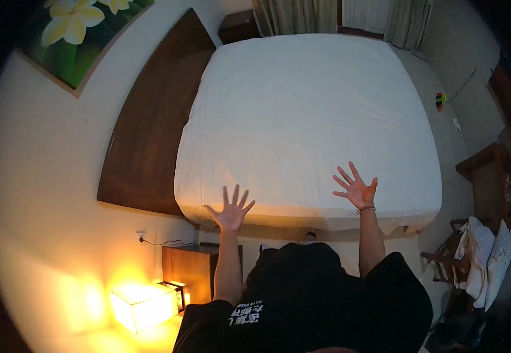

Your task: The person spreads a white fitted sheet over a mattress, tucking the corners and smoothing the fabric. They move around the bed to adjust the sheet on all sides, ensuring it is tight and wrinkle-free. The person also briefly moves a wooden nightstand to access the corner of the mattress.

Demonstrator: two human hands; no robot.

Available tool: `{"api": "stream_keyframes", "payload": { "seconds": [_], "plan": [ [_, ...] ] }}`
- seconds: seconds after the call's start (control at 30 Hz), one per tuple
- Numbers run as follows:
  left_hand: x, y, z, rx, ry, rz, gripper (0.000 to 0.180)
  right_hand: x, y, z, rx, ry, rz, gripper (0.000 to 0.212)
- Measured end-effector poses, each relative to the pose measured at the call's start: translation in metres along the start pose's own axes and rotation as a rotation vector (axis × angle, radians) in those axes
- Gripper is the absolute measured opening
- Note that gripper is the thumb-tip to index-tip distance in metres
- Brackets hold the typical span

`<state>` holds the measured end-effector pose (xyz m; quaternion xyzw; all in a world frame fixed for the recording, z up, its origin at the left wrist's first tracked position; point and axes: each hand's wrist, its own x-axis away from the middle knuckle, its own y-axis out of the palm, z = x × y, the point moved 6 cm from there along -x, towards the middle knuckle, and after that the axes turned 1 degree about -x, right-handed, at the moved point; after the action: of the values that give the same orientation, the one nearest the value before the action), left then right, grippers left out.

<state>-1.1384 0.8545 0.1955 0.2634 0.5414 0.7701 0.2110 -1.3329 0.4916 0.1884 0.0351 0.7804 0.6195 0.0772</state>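
My left hand [230, 213] is stretched out with its fingers spread, in front of the near edge of a large bed covered by a white sheet [302, 112]. To the right, my right hand [358, 192] is held up in the same way, fingers wide apart, with a thin bracelet [366, 209] at the wrist. Both palms face up toward me, and neither holds anything. Each hand appears against the sheet; whether either touches it I cannot tell.
A dark wooden headboard [149, 117] runs along the bed's left side. At lower left, a lit box lamp [143, 307] glows near a wooden bedside cabinet [187, 267]. Pillows and white cloth [478, 253] lie on wooden furniture at right. Curtains [296, 16] hang at the far end.
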Motion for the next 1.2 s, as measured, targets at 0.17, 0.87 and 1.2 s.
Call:
{"api": "stream_keyframes", "payload": {
  "seconds": [0.17,0.87,1.2],
  "plan": [
    [-0.029,-0.019,-0.026,-0.020,-0.120,0.068,0.102,0.005,-0.021,-0.002,0.013,-0.016,0.014,0.105],
    [-0.041,-0.047,-0.032,-0.108,-0.226,0.108,0.098,0.039,-0.069,0.013,-0.109,0.080,0.339,0.087],
    [-0.015,-0.075,-0.052,-0.304,-0.350,0.310,0.092,0.048,-0.094,0.018,-0.104,0.202,0.441,0.083]
  ]
}}
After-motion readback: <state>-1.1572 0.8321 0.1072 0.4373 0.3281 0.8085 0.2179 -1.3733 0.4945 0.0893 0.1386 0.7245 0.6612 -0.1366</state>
